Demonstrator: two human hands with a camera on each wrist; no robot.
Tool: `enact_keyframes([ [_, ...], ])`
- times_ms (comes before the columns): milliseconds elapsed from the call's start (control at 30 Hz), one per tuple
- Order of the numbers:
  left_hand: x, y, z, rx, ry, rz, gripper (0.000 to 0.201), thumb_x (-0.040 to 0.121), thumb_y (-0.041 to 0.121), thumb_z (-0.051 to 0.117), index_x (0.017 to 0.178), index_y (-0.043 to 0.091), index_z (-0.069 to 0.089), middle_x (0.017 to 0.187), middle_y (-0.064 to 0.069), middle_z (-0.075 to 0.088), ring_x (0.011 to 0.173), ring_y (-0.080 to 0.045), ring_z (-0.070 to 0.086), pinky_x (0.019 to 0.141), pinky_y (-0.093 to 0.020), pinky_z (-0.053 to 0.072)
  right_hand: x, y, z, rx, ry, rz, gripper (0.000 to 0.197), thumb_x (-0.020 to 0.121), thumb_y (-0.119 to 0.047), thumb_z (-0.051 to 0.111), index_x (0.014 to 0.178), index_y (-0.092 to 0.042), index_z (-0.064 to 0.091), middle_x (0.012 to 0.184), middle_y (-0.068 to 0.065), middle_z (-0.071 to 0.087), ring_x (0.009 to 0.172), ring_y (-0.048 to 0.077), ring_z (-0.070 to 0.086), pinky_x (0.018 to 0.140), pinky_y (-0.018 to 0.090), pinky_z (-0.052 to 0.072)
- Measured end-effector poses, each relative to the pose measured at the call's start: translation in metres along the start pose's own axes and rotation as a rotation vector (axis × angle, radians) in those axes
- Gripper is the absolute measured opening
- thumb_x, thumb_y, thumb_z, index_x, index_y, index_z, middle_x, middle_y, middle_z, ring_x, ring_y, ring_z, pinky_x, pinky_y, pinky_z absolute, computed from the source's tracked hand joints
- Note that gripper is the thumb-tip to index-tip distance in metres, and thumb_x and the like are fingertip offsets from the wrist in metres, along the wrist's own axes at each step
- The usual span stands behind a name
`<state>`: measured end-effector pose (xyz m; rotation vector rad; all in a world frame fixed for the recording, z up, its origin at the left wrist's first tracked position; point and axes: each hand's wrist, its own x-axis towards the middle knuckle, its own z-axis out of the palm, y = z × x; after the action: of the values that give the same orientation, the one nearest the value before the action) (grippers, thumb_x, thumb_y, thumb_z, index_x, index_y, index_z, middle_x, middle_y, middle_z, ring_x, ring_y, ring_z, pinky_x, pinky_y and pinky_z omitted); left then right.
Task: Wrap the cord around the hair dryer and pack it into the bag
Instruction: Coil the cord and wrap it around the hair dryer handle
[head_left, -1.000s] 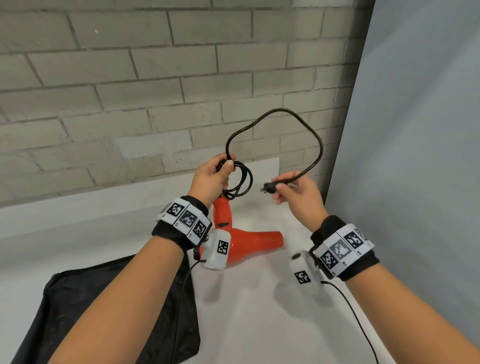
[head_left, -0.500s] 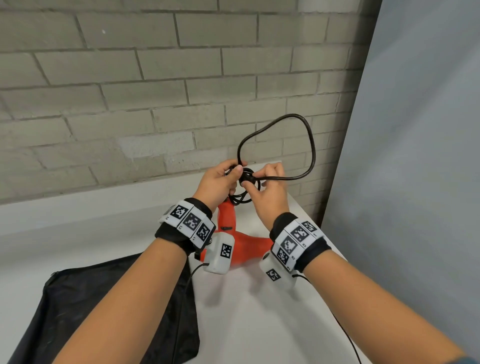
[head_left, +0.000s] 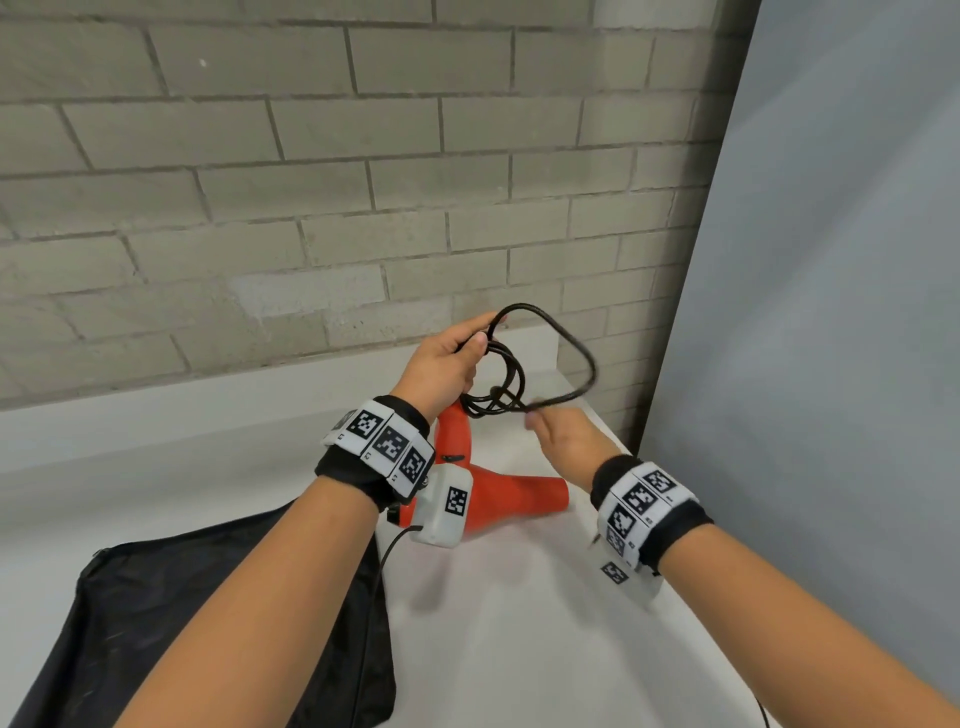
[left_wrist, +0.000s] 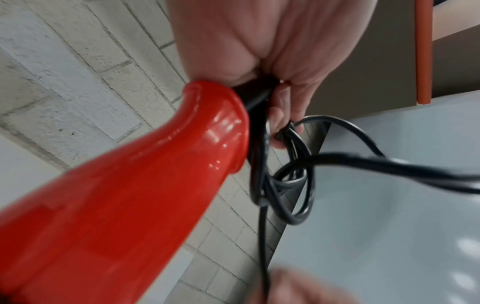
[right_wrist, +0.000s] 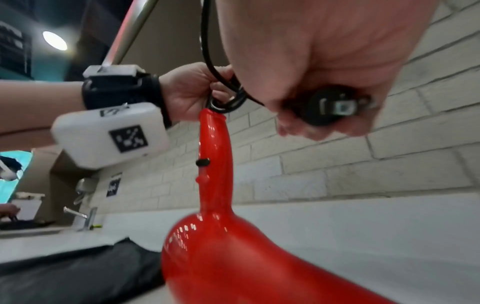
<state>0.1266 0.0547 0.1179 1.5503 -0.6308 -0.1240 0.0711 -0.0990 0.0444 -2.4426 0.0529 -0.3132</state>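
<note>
A red hair dryer (head_left: 498, 499) stands on the white counter (head_left: 519, 623) with its handle (right_wrist: 215, 148) pointing up. My left hand (head_left: 447, 364) grips the handle's top end and pinches the coiled loops of the black cord (head_left: 506, 384) there. One wide loop (head_left: 576, 348) arcs to the right. My right hand (head_left: 566, 441), just right of the handle, holds the cord's black plug (right_wrist: 335, 107) in curled fingers. The left wrist view shows the coils (left_wrist: 291, 185) hanging beside the handle end (left_wrist: 215, 127). A black bag (head_left: 234, 623) lies flat at the lower left.
A grey brick wall (head_left: 311, 182) runs behind the counter. A smooth grey panel (head_left: 831, 312) closes the right side. In the right wrist view a faucet (right_wrist: 83, 218) and a sink area sit far off to the left.
My right hand has dropped from the top of the handle, down and to the right, carrying the plug. The free loop is now lower and smaller.
</note>
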Motion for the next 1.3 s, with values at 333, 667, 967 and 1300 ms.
enact_keyframes([
  [333, 0.007, -0.002, -0.001, -0.046, 0.069, -0.048, 0.026, 0.095, 0.005, 0.036, 0.111, 0.003, 0.057, 0.046, 0.017, 0.055, 0.034, 0.000, 0.028, 0.039, -0.014, 0.024, -0.025, 0.041, 0.005, -0.557, -0.482, 0.325, 0.031, 0.091, -0.016, 0.042, 0.116, -0.003, 0.057, 0.122, 0.015, 0.061, 0.112, 0.030, 0.057, 0.094, 0.031, 0.044],
  [667, 0.001, 0.001, -0.002, -0.006, -0.001, 0.000, 0.028, 0.095, 0.003, 0.036, 0.104, 0.015, 0.059, 0.063, 0.001, 0.038, 0.036, -0.001, 0.028, 0.039, -0.013, 0.026, 0.007, -0.033, 0.001, 0.405, -0.235, -0.132, 0.039, 0.092, -0.002, 0.046, 0.130, -0.012, 0.048, 0.131, 0.006, 0.054, 0.117, 0.016, 0.049, 0.096, 0.018, 0.034],
  [967, 0.003, -0.004, -0.009, 0.064, -0.035, -0.010, 0.034, 0.096, 0.005, 0.033, 0.075, 0.018, 0.056, 0.039, 0.017, 0.032, 0.036, 0.000, 0.023, 0.041, -0.015, 0.022, 0.014, 0.003, 0.005, 0.161, -0.042, 0.171, 0.022, 0.093, -0.006, 0.039, 0.097, -0.001, 0.060, 0.097, 0.021, 0.070, 0.067, 0.016, 0.051, 0.052, 0.005, 0.037],
  [1300, -0.001, 0.004, -0.002, 0.040, -0.036, -0.004, 0.027, 0.095, 0.010, 0.038, 0.078, 0.019, 0.057, 0.053, 0.014, 0.048, 0.036, -0.001, 0.031, 0.042, -0.013, 0.030, 0.014, -0.014, -0.013, 0.358, -0.046, 0.004, 0.028, 0.096, -0.015, 0.038, 0.073, -0.017, 0.054, 0.069, -0.003, 0.049, 0.062, 0.014, 0.047, 0.064, 0.024, 0.038],
])
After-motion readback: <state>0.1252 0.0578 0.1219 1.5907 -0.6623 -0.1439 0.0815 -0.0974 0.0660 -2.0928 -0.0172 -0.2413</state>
